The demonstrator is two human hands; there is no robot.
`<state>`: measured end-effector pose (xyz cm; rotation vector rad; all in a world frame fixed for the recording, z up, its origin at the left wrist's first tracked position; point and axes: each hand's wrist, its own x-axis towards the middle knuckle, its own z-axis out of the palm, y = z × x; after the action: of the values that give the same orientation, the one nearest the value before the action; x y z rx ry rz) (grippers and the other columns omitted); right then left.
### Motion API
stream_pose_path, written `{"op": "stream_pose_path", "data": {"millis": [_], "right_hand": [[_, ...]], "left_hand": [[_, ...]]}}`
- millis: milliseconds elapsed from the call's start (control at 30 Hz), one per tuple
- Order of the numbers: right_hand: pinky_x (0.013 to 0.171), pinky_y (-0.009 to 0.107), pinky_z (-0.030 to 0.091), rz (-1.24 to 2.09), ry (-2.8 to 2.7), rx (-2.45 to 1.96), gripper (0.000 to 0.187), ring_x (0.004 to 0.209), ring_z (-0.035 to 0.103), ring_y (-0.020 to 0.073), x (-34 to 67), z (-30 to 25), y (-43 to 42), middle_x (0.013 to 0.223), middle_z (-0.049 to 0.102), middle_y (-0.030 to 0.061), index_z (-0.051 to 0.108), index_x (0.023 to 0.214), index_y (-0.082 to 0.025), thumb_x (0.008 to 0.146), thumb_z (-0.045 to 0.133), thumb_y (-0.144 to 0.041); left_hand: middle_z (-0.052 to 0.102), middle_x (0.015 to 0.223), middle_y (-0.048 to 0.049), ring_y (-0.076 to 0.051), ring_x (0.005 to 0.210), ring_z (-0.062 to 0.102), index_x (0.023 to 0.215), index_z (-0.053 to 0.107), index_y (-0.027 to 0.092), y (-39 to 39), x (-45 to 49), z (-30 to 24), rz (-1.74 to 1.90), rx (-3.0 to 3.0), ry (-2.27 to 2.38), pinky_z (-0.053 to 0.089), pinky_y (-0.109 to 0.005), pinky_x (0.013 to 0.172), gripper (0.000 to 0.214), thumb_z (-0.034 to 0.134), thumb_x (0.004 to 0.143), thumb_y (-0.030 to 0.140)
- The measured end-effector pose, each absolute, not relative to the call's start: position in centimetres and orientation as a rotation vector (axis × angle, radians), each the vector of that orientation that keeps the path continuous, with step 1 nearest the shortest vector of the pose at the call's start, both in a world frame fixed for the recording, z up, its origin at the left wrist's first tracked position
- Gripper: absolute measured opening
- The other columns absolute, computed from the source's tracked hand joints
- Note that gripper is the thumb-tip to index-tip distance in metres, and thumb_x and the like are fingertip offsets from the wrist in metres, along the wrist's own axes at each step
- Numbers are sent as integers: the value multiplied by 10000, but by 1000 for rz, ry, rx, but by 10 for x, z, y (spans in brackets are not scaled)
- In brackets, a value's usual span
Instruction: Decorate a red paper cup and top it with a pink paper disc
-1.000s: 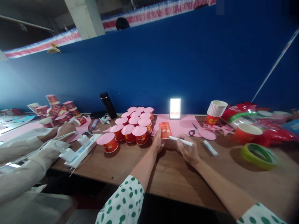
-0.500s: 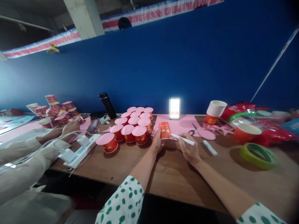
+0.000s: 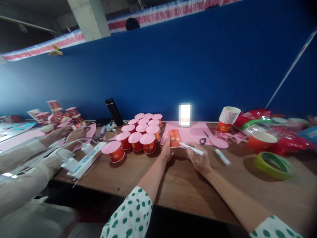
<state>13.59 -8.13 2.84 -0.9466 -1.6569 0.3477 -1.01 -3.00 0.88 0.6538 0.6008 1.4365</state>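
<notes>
My left hand [image 3: 167,152] is wrapped round a red paper cup [image 3: 174,137] with small printed figures, held tilted above the table. A slim white pen [image 3: 195,149] sits pinched in my right hand [image 3: 200,161], its tip at the cup's lower right edge. Whether the tip touches the cup, I cannot tell. Left of my left hand stand several red cups topped with pink paper discs [image 3: 135,138]. Behind the held cup lies a pink paper sheet [image 3: 195,129], with scissors [image 3: 204,138] and a loose pink disc [image 3: 219,142] at its right.
On the right are stacked cups [image 3: 228,117], a single cup [image 3: 261,141], green tape [image 3: 273,167] and a white stick [image 3: 223,157]. A lit phone [image 3: 185,115] stands at the back. Leftward are a power strip [image 3: 85,162], a black flask [image 3: 113,111] and another person's hands [image 3: 75,135].
My right hand and the pen have shifted slightly left towards the cup. My left hand and its cup stay nearly still. The other person's hands at the left have moved a little.
</notes>
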Motion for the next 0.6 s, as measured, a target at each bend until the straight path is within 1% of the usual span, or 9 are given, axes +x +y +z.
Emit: {"op": "stream_pose_path", "data": {"millis": [167,333,500,600], "right_hand": [[580,247,490,356,-1681,-963,195,595,585,136,136,29,-82,737,657,37,625,906,-174,873,491,-311],[605,248,490,383,-1651,-939,190,644,601,142,136,29,-82,777,658,47,620,923,-165,874,495,-300],[588,247,472,387,-1708,-950,200,587,565,134,136,30,-83,683,622,22,628,914,-169,877,491,-310],[559,239,464,400,-1706,-956,210,565,554,127,136,31,-84,701,628,24,624,932,-169,882,481,-315]], "left_hand": [[679,882,-69,-188,872,656,989,591,157,-30,-10,9,1446,666,578,516,-302,805,369,591,798,472],[678,896,-64,-178,876,651,979,595,159,-30,-9,9,1453,670,567,515,-289,806,359,594,797,469],[677,883,-64,-180,870,650,952,592,160,-31,-9,10,1455,676,596,522,-288,789,347,584,801,472],[676,905,-70,-178,876,648,969,590,162,-31,-9,12,1460,662,614,522,-282,788,339,573,812,462]]}}
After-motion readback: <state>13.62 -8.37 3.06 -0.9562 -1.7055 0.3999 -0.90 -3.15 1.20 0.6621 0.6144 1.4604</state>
